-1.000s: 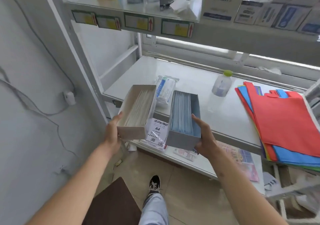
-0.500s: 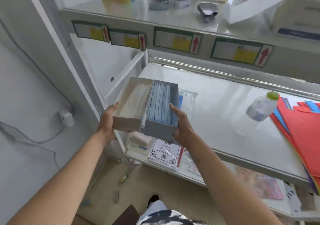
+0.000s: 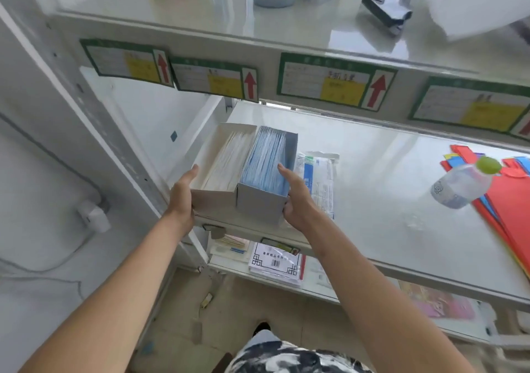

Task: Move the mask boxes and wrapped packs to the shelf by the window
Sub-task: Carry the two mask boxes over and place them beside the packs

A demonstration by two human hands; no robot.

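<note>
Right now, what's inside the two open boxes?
The right box holds a stack of blue masks; the left box holds white ones. Only their edges show; anything beneath is hidden.

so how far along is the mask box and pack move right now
Done: one wrapped pack already lies on the middle shelf. In hand: the left hand and right hand press the white mask box and blue mask box together at the shelf's front edge. Left: setting them down; whether more remain elsewhere isn't visible.
</note>
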